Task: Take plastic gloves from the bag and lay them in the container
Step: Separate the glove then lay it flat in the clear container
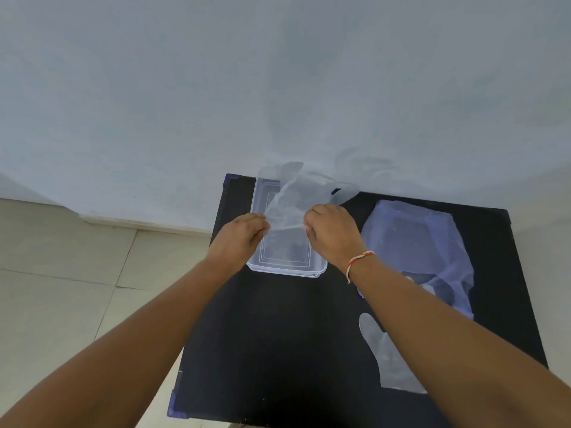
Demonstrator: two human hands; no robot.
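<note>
A clear rectangular plastic container [289,268] sits near the back left of a black table [278,335]. Above it hangs a thin translucent plastic glove [304,193], stretched between both hands with its fingers pointing away toward the wall. My left hand [242,234] pinches the glove's left edge and my right hand [332,230] pinches its right edge. A bluish plastic bag [420,239] lies to the right of the container. A second clear glove [375,335] lies flat on the table at the front right, partly under my right forearm.
The table stands against a pale wall [278,88]. Beige floor tiles [61,273] lie to the left. A red and white thread band [358,262] circles my right wrist.
</note>
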